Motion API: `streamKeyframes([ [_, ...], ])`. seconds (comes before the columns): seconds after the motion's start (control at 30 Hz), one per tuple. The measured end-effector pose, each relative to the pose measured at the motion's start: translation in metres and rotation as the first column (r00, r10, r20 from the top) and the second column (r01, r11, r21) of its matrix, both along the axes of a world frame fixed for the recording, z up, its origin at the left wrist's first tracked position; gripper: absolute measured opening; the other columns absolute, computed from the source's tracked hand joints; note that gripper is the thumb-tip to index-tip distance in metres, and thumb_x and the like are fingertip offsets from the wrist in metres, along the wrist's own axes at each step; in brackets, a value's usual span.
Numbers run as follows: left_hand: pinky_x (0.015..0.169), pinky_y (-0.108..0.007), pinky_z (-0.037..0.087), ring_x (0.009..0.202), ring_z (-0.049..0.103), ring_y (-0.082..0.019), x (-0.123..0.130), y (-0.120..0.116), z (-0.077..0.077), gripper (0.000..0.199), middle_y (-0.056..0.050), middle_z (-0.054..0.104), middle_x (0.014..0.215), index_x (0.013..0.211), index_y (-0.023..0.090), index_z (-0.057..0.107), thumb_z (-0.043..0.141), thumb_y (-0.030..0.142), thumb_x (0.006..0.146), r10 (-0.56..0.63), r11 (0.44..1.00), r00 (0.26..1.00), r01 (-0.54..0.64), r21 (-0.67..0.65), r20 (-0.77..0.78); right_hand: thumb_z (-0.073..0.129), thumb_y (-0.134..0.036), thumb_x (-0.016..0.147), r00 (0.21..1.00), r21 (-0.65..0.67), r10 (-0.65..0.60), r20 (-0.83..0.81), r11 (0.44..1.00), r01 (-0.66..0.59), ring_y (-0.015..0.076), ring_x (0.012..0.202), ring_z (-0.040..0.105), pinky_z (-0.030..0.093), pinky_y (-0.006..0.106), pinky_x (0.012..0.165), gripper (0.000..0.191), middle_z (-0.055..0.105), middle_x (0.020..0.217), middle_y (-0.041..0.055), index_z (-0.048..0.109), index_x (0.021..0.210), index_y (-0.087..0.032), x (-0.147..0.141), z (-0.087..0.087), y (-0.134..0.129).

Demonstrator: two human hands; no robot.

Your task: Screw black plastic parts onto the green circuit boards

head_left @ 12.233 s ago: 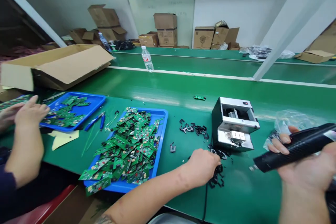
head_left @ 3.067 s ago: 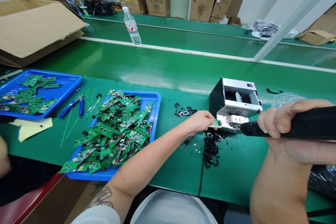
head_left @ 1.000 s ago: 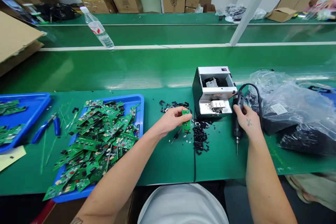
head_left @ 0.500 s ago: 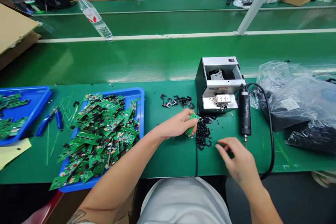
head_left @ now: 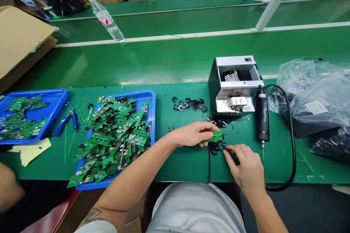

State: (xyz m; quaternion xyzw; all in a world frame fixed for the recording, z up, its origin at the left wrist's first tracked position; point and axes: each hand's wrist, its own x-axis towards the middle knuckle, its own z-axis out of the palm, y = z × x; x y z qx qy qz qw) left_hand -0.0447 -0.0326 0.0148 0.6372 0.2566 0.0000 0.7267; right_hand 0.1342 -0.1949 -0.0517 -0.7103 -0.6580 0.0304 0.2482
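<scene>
"pinching what in the left hand [head_left: 195, 134]?"

"gripping a green circuit board [head_left: 215, 137] between thumb and fingers, over the desk [head_left: 180, 167], just above loose black clips [head_left: 214, 150]."

"and with the right hand [head_left: 244, 162]?"

"holding thumb and forefinger close together at 4 o'clock from that board, beside the clips; cannot tell whether pinching one."

"noticing what else around the board?"

"toward 1 o'clock, seeing a silver-and-black machine [head_left: 235, 93]; toward 2, a black electric screwdriver [head_left: 263, 116] pointing to 6."

"and toward 9?"

"finding a blue tray [head_left: 153, 123] heaped with more circuit boards [head_left: 117, 134], then blue-handled pliers [head_left: 74, 121] farther out on the desk."
</scene>
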Motion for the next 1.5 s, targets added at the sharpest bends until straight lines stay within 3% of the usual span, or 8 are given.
streamKeyframes([
  [0.17,0.061,-0.020,0.049,0.071,0.050,-0.009,0.002,-0.001,0.004,0.036,-0.003,0.053,0.092,0.117,0.020,0.054,0.044,0.040,0.090,-0.031,0.999,0.999,0.029,-0.032,-0.040,0.058,-0.023,0.086,0.998,0.041,0.057,-0.032,0.998,-0.056,0.0163,0.076,0.059,0.037,0.033,0.070,0.005,0.066,0.085,0.0032,0.062,0.087,-0.021,0.004,0.002,0.002],
  [0.27,0.058,-0.018,0.045,0.070,0.050,-0.008,0.004,-0.005,0.004,0.033,-0.004,0.057,0.094,0.114,0.019,0.056,0.045,0.039,0.090,-0.048,0.999,0.999,0.048,0.011,-0.026,0.057,-0.020,0.086,0.989,0.065,0.141,-0.053,0.988,-0.138,0.0147,0.073,0.060,0.041,0.033,0.072,0.005,0.066,0.086,0.0032,0.060,0.090,-0.021,0.013,0.014,0.002],
  [0.43,0.068,-0.022,0.046,0.071,0.053,-0.009,0.009,-0.012,0.001,0.026,-0.005,0.064,0.094,0.107,0.017,0.057,0.048,0.033,0.089,-0.066,0.997,0.996,0.063,0.043,0.067,0.062,-0.013,0.081,0.951,0.091,0.307,-0.031,0.949,-0.303,0.0157,0.083,0.062,0.045,0.033,0.078,0.018,0.067,0.090,0.0031,0.060,0.096,-0.021,0.027,0.040,0.011],
  [0.6,0.068,-0.024,0.046,0.065,0.053,-0.008,0.008,-0.012,-0.001,0.026,-0.006,0.066,0.092,0.110,0.016,0.054,0.050,0.032,0.089,-0.053,0.998,0.996,0.050,0.042,0.076,0.064,-0.010,0.078,0.912,0.111,0.410,-0.004,0.906,-0.408,0.0154,0.084,0.061,0.047,0.033,0.079,0.023,0.067,0.092,0.0038,0.059,0.098,-0.020,0.029,0.052,0.024],
  [1.07,0.068,-0.023,0.044,0.061,0.050,-0.006,0.007,-0.010,-0.002,0.025,-0.007,0.067,0.101,0.107,0.015,0.059,0.048,0.030,0.091,-0.102,0.995,0.991,0.101,0.008,0.090,0.064,-0.007,0.077,0.841,0.117,0.541,-0.009,0.836,-0.536,0.0152,0.081,0.060,0.049,0.032,0.076,0.024,0.066,0.090,0.0052,0.060,0.098,-0.018,0.034,0.059,0.039],
  [1.37,0.056,-0.019,0.035,0.061,0.048,-0.005,0.007,-0.010,-0.009,0.025,-0.007,0.067,0.103,0.104,0.017,0.060,0.054,0.034,0.087,-0.071,0.978,0.996,0.082,-0.194,0.058,0.064,-0.004,0.076,0.807,0.138,0.590,-0.032,0.802,-0.581,0.0153,0.079,0.060,0.048,0.032,0.073,0.026,0.065,0.089,0.0056,0.059,0.097,-0.018,0.038,0.058,0.044],
  [1.5,0.051,-0.019,0.032,0.060,0.048,-0.005,0.009,-0.010,-0.010,0.022,-0.005,0.066,0.100,0.100,0.016,0.060,0.056,0.032,0.085,-0.053,0.975,0.998,0.057,-0.213,0.023,0.063,-0.004,0.076,0.797,0.144,0.603,-0.034,0.792,-0.593,0.0153,0.080,0.060,0.049,0.032,0.074,0.027,0.065,0.089,0.0058,0.059,0.098,-0.018,0.039,0.055,0.044],
])
